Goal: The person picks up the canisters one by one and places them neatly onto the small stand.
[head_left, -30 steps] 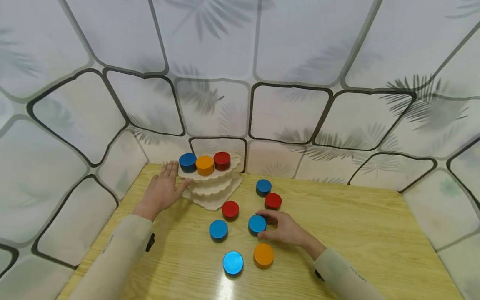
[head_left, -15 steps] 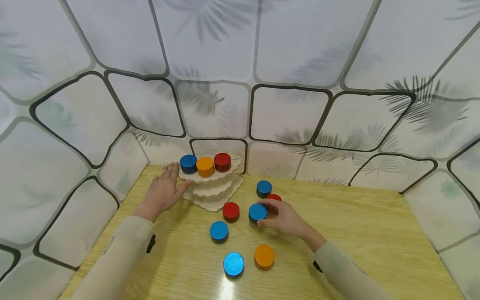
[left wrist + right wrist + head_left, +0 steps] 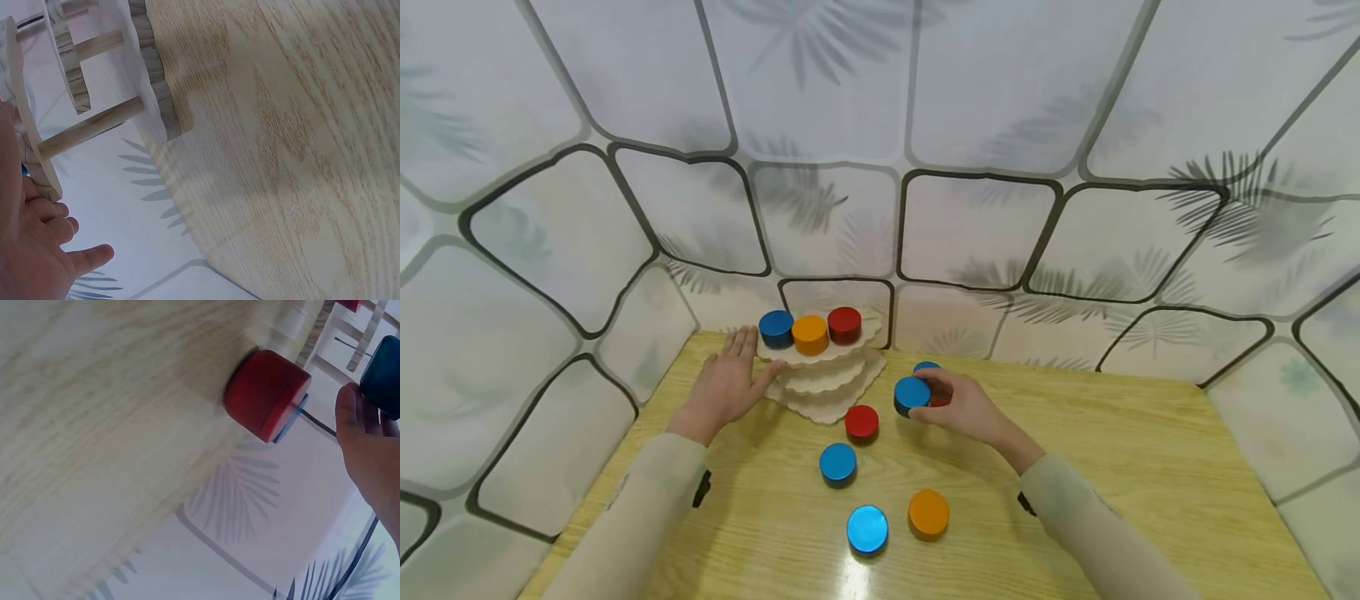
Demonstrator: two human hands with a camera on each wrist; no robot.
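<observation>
My right hand (image 3: 966, 408) pinches a short blue cylinder block (image 3: 912, 393) at its right side; the right wrist view shows this blue block (image 3: 384, 378) between thumb and fingers, above the table. Below the hand, a red block (image 3: 265, 394) stands on the table, mostly covered in the head view. My left hand (image 3: 722, 383) touches the left edge of a three-tier wooden stand (image 3: 820, 379) with scalloped edges, fingers straight and thumb at the front rim. The stand's top tier carries a blue block (image 3: 777, 328), an orange block (image 3: 810, 334) and a red block (image 3: 845, 325).
On the table (image 3: 1112, 467) stand another red block (image 3: 861, 423), a blue block (image 3: 838, 463), a nearer blue block (image 3: 867, 530) and an orange block (image 3: 928, 514). Behind the right hand, a far blue block (image 3: 927, 366) is partly covered. A patterned wall (image 3: 977, 225) closes the back.
My right hand has lifted the blue block off the table and carried it away from me, now overlapping the far red and blue blocks. The left hand stays at the stand.
</observation>
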